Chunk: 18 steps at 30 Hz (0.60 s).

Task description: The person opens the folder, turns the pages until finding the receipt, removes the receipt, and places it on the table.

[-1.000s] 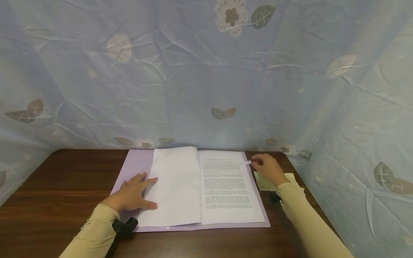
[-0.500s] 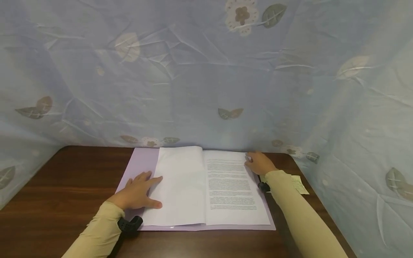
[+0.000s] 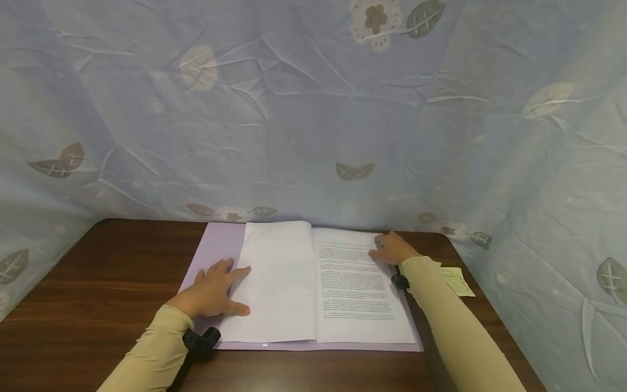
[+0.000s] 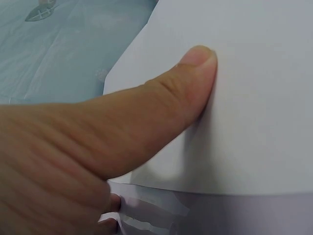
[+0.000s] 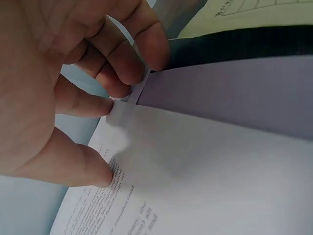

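An open lilac folder (image 3: 217,239) holds a blank white page (image 3: 279,283) on its left side and a printed page (image 3: 360,326) on its right. My left hand (image 3: 213,291) rests at the blank page's left edge, fingers spread, its thumb (image 4: 195,68) lying on the paper. At the printed page's upper right corner is my right hand (image 3: 394,249). In the right wrist view, its thumb (image 5: 98,169) and index finger touch the paper, apart from each other. Its other fingers bend over a narrow pale strip (image 5: 139,90) at the folder's edge.
A yellow note (image 3: 458,281) with writing lies right of the folder, partly behind the right sleeve. The dark wooden table (image 3: 112,272) extends left of the folder. A patterned blue-grey cloth (image 3: 294,136) hangs behind and at the sides.
My right hand has moved left from beside the folder's right edge onto the printed page's upper corner, covering the small pale tab there. The left hand stays in place; the head view has shifted slightly.
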Motion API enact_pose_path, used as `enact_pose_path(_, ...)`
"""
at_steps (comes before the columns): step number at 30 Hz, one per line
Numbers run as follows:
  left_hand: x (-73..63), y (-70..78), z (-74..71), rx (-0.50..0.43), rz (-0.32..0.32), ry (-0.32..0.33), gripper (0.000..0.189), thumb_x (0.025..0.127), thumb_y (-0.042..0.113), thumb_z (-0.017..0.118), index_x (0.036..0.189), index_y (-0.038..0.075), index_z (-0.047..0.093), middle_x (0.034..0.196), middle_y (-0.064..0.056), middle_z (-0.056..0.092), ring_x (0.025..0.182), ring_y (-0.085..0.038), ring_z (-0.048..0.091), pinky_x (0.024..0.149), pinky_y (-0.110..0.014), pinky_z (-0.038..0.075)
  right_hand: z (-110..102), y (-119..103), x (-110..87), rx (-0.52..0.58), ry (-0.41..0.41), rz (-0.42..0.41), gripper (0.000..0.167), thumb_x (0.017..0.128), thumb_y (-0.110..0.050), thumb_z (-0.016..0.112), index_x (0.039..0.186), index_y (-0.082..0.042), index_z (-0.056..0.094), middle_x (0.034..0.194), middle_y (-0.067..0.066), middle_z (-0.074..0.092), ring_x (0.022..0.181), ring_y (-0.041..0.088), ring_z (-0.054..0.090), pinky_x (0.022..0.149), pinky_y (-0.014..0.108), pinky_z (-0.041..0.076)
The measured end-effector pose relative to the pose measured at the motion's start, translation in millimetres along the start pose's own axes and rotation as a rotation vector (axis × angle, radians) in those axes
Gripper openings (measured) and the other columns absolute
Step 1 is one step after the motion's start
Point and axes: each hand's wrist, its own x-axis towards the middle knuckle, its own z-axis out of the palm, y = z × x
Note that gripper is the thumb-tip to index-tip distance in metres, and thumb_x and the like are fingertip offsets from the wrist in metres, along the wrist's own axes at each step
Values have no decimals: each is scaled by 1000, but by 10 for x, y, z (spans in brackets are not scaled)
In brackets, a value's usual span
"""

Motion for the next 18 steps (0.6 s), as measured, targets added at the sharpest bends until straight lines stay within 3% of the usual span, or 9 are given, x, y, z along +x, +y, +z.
enact_pose_path(8, -25, 13, -22, -21, -6, -1, 105, 72, 60, 86, 155, 8, 46, 160, -40, 21, 147, -62, 17, 109, -84, 8, 27, -10, 16, 4, 1, 54, 64, 100, -34, 65, 150, 3, 50, 156, 30, 42, 146, 50, 35, 117, 63, 32)
enact_pose_path(18, -10, 13, -3, -14, -5, -1, 105, 73, 60, 86, 155, 9, 47, 160, -40, 22, 148, -61, 18, 109, -84, 8, 1, 34, 29, -15, 18, 45, 59, 99, -33, 66, 145, 2, 56, 151, 27, 50, 141, 48, 44, 114, 60, 38)
